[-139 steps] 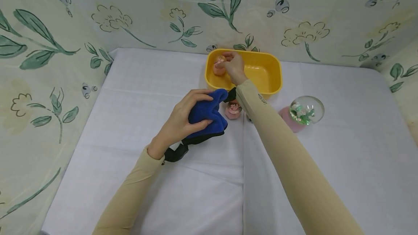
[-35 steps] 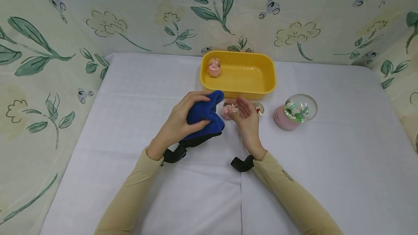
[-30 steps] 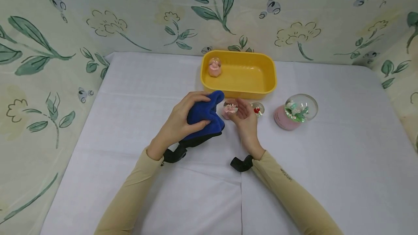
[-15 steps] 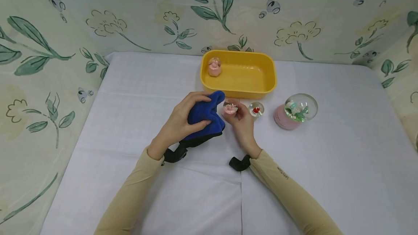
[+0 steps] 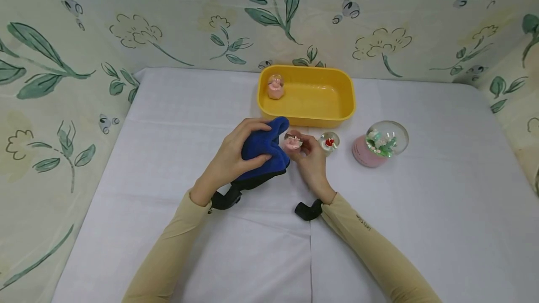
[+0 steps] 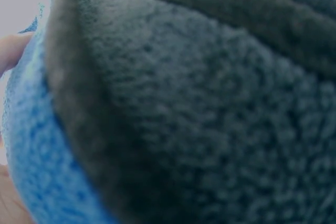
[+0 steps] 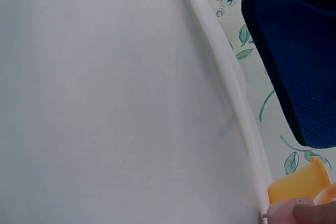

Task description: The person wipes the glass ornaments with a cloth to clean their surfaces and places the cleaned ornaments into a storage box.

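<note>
- Blue cloth [image 5: 259,146] with black edging: left hand [image 5: 225,155] holds it, fingers curled round it. I spot no change there over the last few seconds.
- Right hand [image 5: 313,167] is what changed. About a second ago I had its fingers apart beside the near pink globe [image 5: 292,141]; now thumb and fingers pinch that globe from its right side.
- Globe has also shifted slightly toward the cloth in the last half second. It's right beside the cloth's right edge. Touching or just short: can't tell. Lifted off the tabletop [image 5: 463,191] or resting on it: can't tell either.
- Yellow tray [image 5: 317,95], beyond both hands, has the second pink globe [image 5: 275,88] upright at its left end. Right hand was at that one a few seconds back; now clear of it.
- My read: work has passed from the globe in the tray to the pinched one, and globe and cloth are coming together.
- Red-centred globe [image 5: 330,141] stands just right of the right hand, large globe [image 5: 379,145] further right. Neither is held.
- Left wrist view is mostly cloth; right one catches only a corner of the pinched globe. Neither settles contact for me.
</note>
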Demonstrator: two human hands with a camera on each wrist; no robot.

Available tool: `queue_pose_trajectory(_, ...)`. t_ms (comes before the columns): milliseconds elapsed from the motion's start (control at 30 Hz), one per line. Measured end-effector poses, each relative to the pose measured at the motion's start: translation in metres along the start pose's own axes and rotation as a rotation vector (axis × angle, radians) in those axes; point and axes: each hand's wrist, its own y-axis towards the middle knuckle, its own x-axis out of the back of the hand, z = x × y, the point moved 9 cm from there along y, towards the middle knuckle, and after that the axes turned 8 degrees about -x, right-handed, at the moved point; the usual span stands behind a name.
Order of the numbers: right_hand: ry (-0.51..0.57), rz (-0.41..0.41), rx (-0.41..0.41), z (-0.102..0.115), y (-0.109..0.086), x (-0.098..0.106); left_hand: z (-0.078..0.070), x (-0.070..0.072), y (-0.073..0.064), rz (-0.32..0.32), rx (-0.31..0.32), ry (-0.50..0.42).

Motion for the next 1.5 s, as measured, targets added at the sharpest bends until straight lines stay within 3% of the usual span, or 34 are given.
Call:
queue_pose_trajectory(233,-0.028,0.032,-0.056,0.000,-0.001,0.001,0.004,0.002,-0.001,-0.011,0.014,0.013)
queue_pose_trajectory(400,-0.015,0.084,-0.065,0.014,-0.007,0.005,0.006,0.004,-0.001,-0.025,0.019,0.006)
queue_pose_trajectory(800,0.044,0.102,0.021,0.055,-0.020,0.024,0.006,0.007,0.002,-0.049,0.056,0.014)
queue_pose_trajectory(1500,0.141,0.074,0.185,0.090,-0.036,0.047,0.000,0.011,0.005,-0.113,0.044,-0.025)
